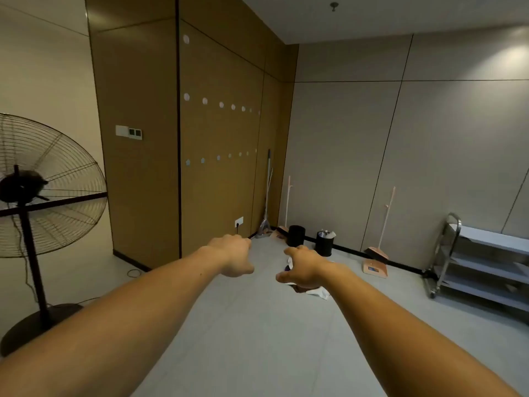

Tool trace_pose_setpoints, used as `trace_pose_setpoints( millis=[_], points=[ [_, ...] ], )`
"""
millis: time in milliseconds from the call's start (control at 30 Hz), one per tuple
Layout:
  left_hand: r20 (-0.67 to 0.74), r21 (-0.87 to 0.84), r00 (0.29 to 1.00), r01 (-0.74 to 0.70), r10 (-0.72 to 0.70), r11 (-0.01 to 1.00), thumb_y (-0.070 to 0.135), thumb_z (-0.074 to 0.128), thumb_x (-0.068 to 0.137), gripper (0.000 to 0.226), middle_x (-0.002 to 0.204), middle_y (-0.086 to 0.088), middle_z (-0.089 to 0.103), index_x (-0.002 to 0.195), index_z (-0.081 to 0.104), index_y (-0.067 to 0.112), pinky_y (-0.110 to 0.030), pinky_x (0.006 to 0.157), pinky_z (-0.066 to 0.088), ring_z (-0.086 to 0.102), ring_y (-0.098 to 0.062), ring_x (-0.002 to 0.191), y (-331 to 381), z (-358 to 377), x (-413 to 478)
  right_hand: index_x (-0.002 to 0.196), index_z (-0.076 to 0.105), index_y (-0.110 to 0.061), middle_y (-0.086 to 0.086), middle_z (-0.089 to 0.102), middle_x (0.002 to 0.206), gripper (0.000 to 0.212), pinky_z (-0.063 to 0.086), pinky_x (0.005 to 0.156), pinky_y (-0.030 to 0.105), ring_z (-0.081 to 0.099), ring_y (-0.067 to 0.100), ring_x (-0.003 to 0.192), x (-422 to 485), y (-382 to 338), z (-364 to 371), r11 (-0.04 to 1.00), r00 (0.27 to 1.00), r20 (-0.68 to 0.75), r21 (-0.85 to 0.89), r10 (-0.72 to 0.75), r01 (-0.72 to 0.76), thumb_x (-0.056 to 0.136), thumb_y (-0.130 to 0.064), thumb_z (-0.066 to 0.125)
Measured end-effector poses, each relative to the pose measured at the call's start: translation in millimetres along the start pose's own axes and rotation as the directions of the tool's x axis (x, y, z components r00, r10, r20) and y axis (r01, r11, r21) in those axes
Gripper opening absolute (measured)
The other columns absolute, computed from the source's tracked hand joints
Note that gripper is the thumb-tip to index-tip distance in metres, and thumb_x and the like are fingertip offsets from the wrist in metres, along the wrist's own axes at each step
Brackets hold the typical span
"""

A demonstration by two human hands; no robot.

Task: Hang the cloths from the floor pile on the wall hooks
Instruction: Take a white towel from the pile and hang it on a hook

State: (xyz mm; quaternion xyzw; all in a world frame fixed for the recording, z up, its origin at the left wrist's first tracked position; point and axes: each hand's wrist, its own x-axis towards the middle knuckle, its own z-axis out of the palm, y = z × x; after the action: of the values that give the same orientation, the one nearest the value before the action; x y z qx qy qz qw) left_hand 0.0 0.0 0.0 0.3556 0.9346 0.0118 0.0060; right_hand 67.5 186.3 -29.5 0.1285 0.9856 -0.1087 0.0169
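Observation:
A small pile of cloths (316,292), white and dark, lies on the grey floor and is mostly hidden behind my right hand (302,269). That hand hangs in front of the pile with loosely curled fingers and holds nothing. My left hand (233,257) is stretched forward beside it, fingers loosely curled, also empty. Two rows of round white wall hooks (204,101) run along the brown wall panel on the left, with a lower row (202,160) beneath; one more hook (186,39) sits higher up. No cloth hangs on any hook.
A large standing fan (31,190) is at the left. Against the far wall stand a mop (266,196), two black bins (296,235), two brooms with dustpans (376,263) and a metal shelf cart (481,262) at the right.

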Motion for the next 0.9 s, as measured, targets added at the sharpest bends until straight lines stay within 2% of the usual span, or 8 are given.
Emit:
trace_pose_setpoints(
  millis=[333,467,533,733,833,900],
  points=[
    [0.032,-0.001,0.999,-0.040,0.040,0.999,0.041,0.053,0.088,0.048,0.114,-0.004,0.053,0.130,0.046,0.018,-0.040,0.086,0.052,0.055,-0.022,0.097,-63,-3,135,0.150,0.024,-0.026,0.006,0.027,0.156,0.083,0.035,0.110,0.047,0.033,0.031,0.138,134,-6,-10,0.999,0.999,-0.010,-0.003,0.032,-0.032,0.083,-0.055,0.063],
    [0.035,0.003,0.998,-0.051,0.051,0.999,0.042,0.054,0.089,0.052,0.123,-0.006,0.053,0.133,0.044,0.018,-0.042,0.090,0.051,0.055,-0.024,0.104,-67,2,201,0.151,0.023,-0.024,0.007,0.024,0.157,0.082,0.032,0.112,0.049,0.029,0.032,0.140,194,15,-16,0.999,0.999,-0.006,0.005,0.044,-0.044,0.085,-0.054,0.062],
    [0.034,0.006,0.998,-0.048,0.047,0.999,0.043,0.055,0.089,0.050,0.120,-0.005,0.053,0.131,0.045,0.019,-0.041,0.089,0.051,0.054,-0.024,0.102,-67,5,235,0.151,0.024,-0.024,0.007,0.023,0.158,0.082,0.031,0.113,0.050,0.029,0.032,0.141,228,30,-18,0.999,0.999,-0.004,0.006,0.044,-0.044,0.085,-0.053,0.062],
    [0.049,-0.029,0.999,0.007,-0.005,1.000,0.042,0.054,0.088,0.057,0.128,-0.005,0.050,0.137,0.040,0.019,-0.041,0.090,0.051,0.053,-0.025,0.107,-71,4,340,0.151,0.023,-0.023,0.008,0.024,0.157,0.083,0.032,0.113,0.047,0.030,0.032,0.140,323,82,-35,1.000,1.000,0.026,0.018,0.012,-0.012,0.085,-0.054,0.061],
    [0.034,-0.048,0.999,0.011,-0.009,0.999,0.042,0.055,0.086,0.050,0.123,-0.005,0.051,0.129,0.045,0.018,-0.039,0.086,0.051,0.053,-0.024,0.103,-70,4,392,0.151,0.021,-0.022,0.009,0.023,0.157,0.084,0.032,0.113,0.047,0.030,0.033,0.140,373,105,-44,1.000,1.000,0.019,0.018,-0.003,0.002,0.085,-0.055,0.061],
    [0.049,-0.050,0.999,0.001,0.002,0.999,0.041,0.055,0.086,0.035,0.114,-0.005,0.052,0.113,0.048,0.020,-0.035,0.076,0.050,0.053,-0.022,0.093,-72,9,425,0.151,0.022,-0.022,0.009,0.023,0.157,0.084,0.033,0.112,0.047,0.031,0.033,0.140,407,116,-47,1.000,1.000,0.031,0.025,-0.006,0.006,0.085,-0.055,0.062]
  ],
)
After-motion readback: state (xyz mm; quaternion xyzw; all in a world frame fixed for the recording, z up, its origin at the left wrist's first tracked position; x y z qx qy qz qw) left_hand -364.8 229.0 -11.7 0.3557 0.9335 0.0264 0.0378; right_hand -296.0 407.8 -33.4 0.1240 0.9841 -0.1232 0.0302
